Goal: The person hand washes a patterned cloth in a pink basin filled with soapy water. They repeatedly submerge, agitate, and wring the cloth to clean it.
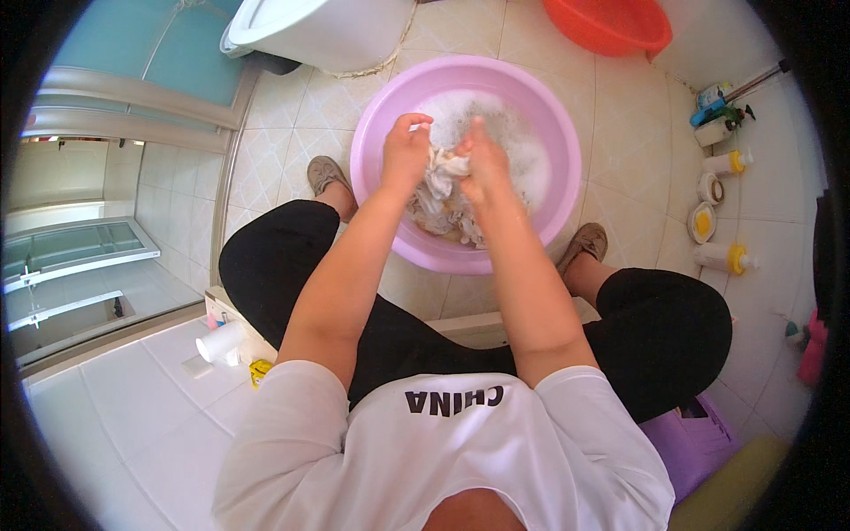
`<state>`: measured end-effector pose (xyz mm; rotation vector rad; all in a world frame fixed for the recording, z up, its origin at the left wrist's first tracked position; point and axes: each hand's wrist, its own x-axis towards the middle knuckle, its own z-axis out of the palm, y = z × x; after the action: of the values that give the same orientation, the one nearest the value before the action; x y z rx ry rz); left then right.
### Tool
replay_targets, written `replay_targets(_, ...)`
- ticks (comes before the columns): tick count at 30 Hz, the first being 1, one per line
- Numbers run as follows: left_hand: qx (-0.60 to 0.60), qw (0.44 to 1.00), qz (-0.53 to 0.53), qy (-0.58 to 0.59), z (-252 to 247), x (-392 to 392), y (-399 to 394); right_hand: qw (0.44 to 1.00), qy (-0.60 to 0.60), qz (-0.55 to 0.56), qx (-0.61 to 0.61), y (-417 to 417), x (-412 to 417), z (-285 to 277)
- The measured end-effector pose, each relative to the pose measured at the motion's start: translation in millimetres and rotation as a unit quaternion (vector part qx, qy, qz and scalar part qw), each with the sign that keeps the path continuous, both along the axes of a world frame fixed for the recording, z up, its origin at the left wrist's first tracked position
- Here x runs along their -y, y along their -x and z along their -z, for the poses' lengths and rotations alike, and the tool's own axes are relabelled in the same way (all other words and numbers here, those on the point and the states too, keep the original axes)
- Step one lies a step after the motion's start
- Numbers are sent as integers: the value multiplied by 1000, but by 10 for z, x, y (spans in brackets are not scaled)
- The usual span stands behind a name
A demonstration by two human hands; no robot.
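Observation:
A large pink plastic basin stands on the floor between my feet, holding sudsy water. Both hands are over it with a wet, whitish cloth stretched between them. My left hand grips one end of the cloth, its fingers curled. On the other side, my right hand holds the cloth at the palm, with some fingers extended and slightly blurred. More crumpled wet fabric lies in the near part of the basin, partly hidden by my right forearm.
A white toilet stands beyond the basin at left, a red basin at far right. Along the right wall are a spray bottle, pump bottles and a soap dish. A white cup lies at left.

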<state>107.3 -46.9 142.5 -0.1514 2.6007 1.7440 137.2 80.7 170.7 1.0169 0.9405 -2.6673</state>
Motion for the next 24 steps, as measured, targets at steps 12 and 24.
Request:
replay_targets(12,104,923,88,-361,-556,95,-142,918,-327,-198,-101,-52,-459,-102)
replay_targets(24,77,932,127,-330,-783,253,-148,933,-106,-166,-300,-159,-320,-519)
